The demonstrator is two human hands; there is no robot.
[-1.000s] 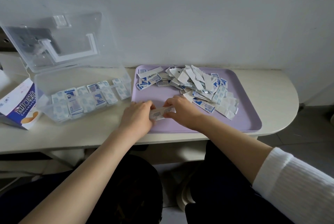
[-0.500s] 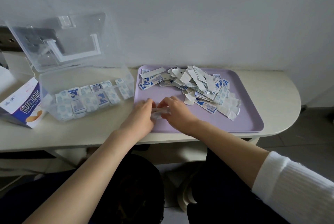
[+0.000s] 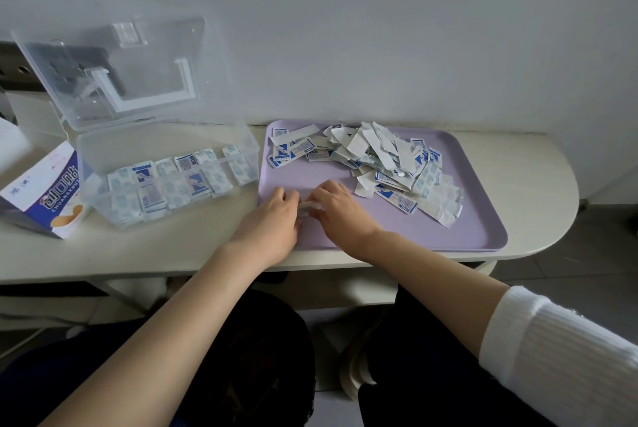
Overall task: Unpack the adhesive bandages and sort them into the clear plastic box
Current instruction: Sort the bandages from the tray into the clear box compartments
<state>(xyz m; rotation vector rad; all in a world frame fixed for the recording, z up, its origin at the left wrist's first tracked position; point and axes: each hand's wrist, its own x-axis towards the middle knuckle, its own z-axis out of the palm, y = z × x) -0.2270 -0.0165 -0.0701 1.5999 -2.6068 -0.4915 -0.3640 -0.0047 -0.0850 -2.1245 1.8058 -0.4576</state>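
We take the lilac tray [image 3: 431, 237] as our marker; it lies on the pale table [image 3: 538, 181] against the wall. Over the tray's near left corner we see the left hand [image 3: 272, 219] and the right hand [image 3: 341, 216] close together, knuckles up, fingers curled, each pinching one end of a small pale bandage strip [image 3: 310, 206] just above the tray's surface; we cannot tell whether its wrapper is torn yet. Across the far side of the tray and down towards its right half spreads a loose pile of wrappers [image 3: 386, 157], white and blue-printed, overlapping one another. Just left of the tray, nearly touching its left edge, stands the clear plastic box [image 3: 165, 136], its lid [image 3: 114, 71] swung up and leaning back towards the wall. Inside the box we see sorted bandages [image 3: 165, 185] in rows. Further left of the tray, just beyond the box, a blue and white carton [image 3: 45, 192] sits tilted on the table. A white ribbed sleeve [image 3: 552, 357] is pushed up the right forearm, nearer us than the tray
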